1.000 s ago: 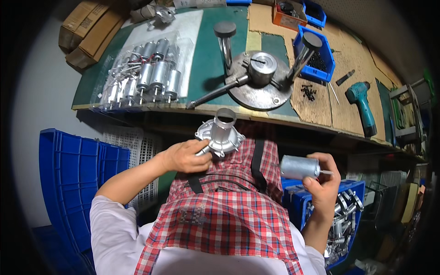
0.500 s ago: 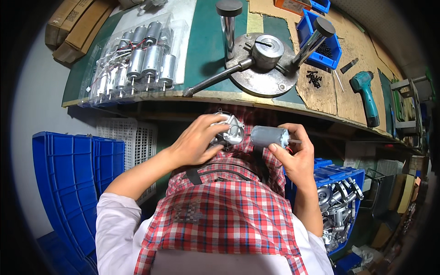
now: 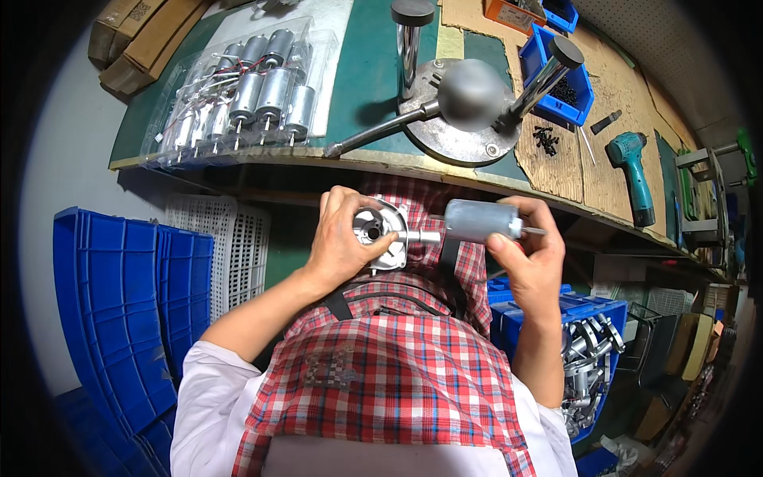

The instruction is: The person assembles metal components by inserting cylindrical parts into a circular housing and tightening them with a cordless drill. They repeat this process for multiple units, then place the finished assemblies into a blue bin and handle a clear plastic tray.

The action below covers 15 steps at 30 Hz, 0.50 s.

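Over my lap, my left hand (image 3: 342,230) is closed around a silver cast-metal housing (image 3: 395,258). A round opening in the housing faces up, and a short tube (image 3: 425,237) juts from it to the right. To its right, my right hand (image 3: 532,242) grips a grey cylindrical motor (image 3: 479,221) by its right end. The motor lies roughly level, with a thin shaft pointing left beside the tube and a rod sticking out past my fingers on the right. Whether the shaft touches the tube, I cannot tell.
Ahead on the bench stand a round metal fixture (image 3: 429,143) with two posts and a lever, a plastic tray of motors (image 3: 274,87), a blue screw bin (image 3: 584,99) and a teal power screwdriver (image 3: 633,167). Blue crates (image 3: 111,294) are left; a crate of housings (image 3: 497,318) is right.
The housing has turned in my left hand, so its tube now points right toward the motor. My right hand has shifted a little right and up with the motor. The view has moved slightly.
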Each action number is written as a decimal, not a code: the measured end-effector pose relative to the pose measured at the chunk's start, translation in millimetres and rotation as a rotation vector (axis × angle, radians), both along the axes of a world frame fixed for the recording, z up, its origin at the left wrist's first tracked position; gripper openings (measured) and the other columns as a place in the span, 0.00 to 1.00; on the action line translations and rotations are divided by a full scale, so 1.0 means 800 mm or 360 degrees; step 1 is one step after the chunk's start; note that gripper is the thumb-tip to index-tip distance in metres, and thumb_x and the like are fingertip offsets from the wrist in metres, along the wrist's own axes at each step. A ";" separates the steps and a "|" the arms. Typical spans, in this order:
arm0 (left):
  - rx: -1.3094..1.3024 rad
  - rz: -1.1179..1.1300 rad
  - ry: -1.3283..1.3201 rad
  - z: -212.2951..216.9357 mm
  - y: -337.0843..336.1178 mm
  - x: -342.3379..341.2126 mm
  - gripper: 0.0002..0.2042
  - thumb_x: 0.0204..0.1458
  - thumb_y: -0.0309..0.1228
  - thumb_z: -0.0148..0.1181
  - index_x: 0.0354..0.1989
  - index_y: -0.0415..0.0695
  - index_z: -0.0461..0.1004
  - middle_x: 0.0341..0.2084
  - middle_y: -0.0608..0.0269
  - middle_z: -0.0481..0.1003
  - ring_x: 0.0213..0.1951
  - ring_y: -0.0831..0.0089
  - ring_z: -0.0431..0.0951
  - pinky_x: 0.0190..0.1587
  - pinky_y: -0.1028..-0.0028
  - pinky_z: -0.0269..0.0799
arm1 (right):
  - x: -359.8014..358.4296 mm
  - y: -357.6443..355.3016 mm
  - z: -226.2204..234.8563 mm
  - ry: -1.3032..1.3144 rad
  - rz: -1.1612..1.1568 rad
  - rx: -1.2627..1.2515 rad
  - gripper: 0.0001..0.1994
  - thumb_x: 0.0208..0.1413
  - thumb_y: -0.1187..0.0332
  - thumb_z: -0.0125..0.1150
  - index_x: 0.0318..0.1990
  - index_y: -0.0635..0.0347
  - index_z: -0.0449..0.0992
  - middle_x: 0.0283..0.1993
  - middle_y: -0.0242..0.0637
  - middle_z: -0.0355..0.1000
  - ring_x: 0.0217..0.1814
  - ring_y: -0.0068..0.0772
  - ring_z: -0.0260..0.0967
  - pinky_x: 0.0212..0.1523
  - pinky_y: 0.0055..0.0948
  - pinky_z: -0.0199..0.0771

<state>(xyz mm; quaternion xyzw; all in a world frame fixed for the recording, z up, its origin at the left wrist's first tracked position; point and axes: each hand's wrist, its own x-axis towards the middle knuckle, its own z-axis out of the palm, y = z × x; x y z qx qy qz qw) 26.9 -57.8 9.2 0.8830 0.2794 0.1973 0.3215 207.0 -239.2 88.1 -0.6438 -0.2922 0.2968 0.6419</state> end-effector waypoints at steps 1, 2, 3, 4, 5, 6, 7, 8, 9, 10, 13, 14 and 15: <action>0.0042 0.0162 -0.0018 -0.009 -0.009 0.002 0.23 0.37 0.34 0.75 0.41 0.41 0.71 0.43 0.54 0.65 0.51 0.58 0.67 0.54 0.65 0.66 | -0.006 0.007 -0.001 -0.0016 0.0023 -0.0022 0.20 0.49 0.72 0.72 0.49 0.65 0.70 0.39 0.32 0.73 0.38 0.17 0.69 0.37 0.17 0.70; -0.0061 0.0263 -0.0142 -0.025 -0.016 0.005 0.24 0.37 0.33 0.75 0.40 0.41 0.69 0.44 0.53 0.66 0.54 0.57 0.63 0.56 0.63 0.62 | -0.011 0.014 -0.007 -0.0028 0.0066 -0.0043 0.21 0.49 0.70 0.73 0.48 0.65 0.71 0.39 0.31 0.73 0.38 0.18 0.69 0.37 0.17 0.71; -0.0047 0.0223 -0.0209 -0.042 -0.018 0.007 0.28 0.37 0.32 0.75 0.45 0.41 0.66 0.50 0.52 0.66 0.56 0.58 0.65 0.57 0.63 0.64 | -0.018 0.022 -0.013 -0.0064 0.0068 -0.0054 0.21 0.48 0.69 0.73 0.47 0.65 0.71 0.37 0.32 0.74 0.37 0.18 0.70 0.36 0.19 0.73; -0.0339 0.0119 -0.0301 -0.047 -0.019 0.008 0.30 0.36 0.32 0.76 0.48 0.40 0.65 0.51 0.50 0.67 0.54 0.55 0.67 0.57 0.62 0.65 | -0.023 0.027 -0.020 -0.0197 0.0101 -0.0104 0.21 0.48 0.68 0.74 0.47 0.65 0.71 0.36 0.34 0.75 0.36 0.18 0.72 0.35 0.20 0.74; -0.0631 0.0012 -0.0392 -0.048 -0.019 0.008 0.32 0.36 0.31 0.76 0.50 0.40 0.64 0.52 0.49 0.67 0.52 0.53 0.70 0.56 0.61 0.66 | -0.026 0.032 -0.028 -0.0331 0.0133 -0.0154 0.22 0.48 0.67 0.74 0.46 0.65 0.71 0.34 0.35 0.76 0.34 0.19 0.73 0.34 0.22 0.75; -0.0691 -0.0282 -0.0346 -0.044 -0.012 0.002 0.38 0.37 0.31 0.75 0.56 0.40 0.59 0.52 0.49 0.69 0.55 0.53 0.71 0.59 0.61 0.65 | -0.030 0.039 -0.048 -0.0566 0.0108 -0.0072 0.22 0.47 0.64 0.74 0.45 0.65 0.71 0.30 0.40 0.77 0.30 0.23 0.76 0.31 0.24 0.76; -0.0743 -0.0444 -0.0247 -0.040 -0.005 -0.006 0.41 0.39 0.31 0.74 0.62 0.42 0.54 0.51 0.50 0.71 0.59 0.54 0.69 0.62 0.62 0.63 | -0.032 0.041 -0.051 -0.0699 0.0136 -0.0197 0.24 0.46 0.61 0.75 0.45 0.64 0.71 0.28 0.42 0.76 0.28 0.31 0.78 0.29 0.26 0.77; -0.0685 -0.0517 -0.0193 -0.042 0.005 -0.011 0.40 0.40 0.30 0.73 0.62 0.42 0.55 0.52 0.50 0.70 0.58 0.54 0.70 0.62 0.61 0.63 | -0.037 0.045 -0.054 -0.0849 0.0128 -0.0195 0.25 0.46 0.60 0.75 0.46 0.64 0.71 0.27 0.43 0.76 0.27 0.34 0.78 0.28 0.28 0.77; -0.0627 -0.0589 -0.0140 -0.042 0.012 -0.011 0.38 0.41 0.30 0.72 0.62 0.42 0.57 0.52 0.50 0.70 0.57 0.54 0.70 0.61 0.61 0.64 | -0.041 0.048 -0.056 -0.1002 0.0123 -0.0194 0.26 0.46 0.58 0.75 0.46 0.63 0.71 0.27 0.44 0.76 0.26 0.37 0.78 0.27 0.29 0.77; -0.0398 -0.0632 -0.0109 -0.034 0.017 -0.008 0.33 0.42 0.28 0.70 0.58 0.41 0.62 0.51 0.51 0.71 0.55 0.53 0.71 0.59 0.60 0.64 | -0.043 0.050 -0.059 -0.1122 0.0154 -0.0196 0.27 0.45 0.57 0.75 0.47 0.63 0.71 0.28 0.46 0.76 0.27 0.40 0.79 0.26 0.32 0.77; -0.0529 -0.0615 -0.0214 -0.038 0.018 -0.001 0.29 0.41 0.27 0.69 0.54 0.41 0.65 0.50 0.51 0.71 0.53 0.52 0.72 0.57 0.60 0.65 | -0.055 0.057 -0.058 -0.1364 0.0177 -0.0171 0.26 0.42 0.59 0.78 0.44 0.62 0.71 0.30 0.43 0.76 0.29 0.39 0.78 0.28 0.30 0.77; -0.0536 -0.0580 -0.0222 -0.036 0.015 0.000 0.29 0.40 0.27 0.69 0.53 0.41 0.65 0.48 0.51 0.72 0.52 0.52 0.72 0.56 0.61 0.66 | -0.058 0.060 -0.063 -0.1396 0.0201 -0.0172 0.26 0.42 0.58 0.77 0.45 0.61 0.72 0.30 0.42 0.76 0.27 0.39 0.77 0.25 0.31 0.75; -0.0523 -0.0581 -0.0232 -0.038 0.014 -0.001 0.29 0.40 0.27 0.69 0.53 0.40 0.65 0.47 0.51 0.72 0.52 0.52 0.72 0.56 0.61 0.66 | -0.057 0.063 -0.063 -0.1477 0.0259 -0.0223 0.27 0.43 0.56 0.76 0.46 0.60 0.72 0.28 0.41 0.76 0.25 0.39 0.77 0.25 0.32 0.75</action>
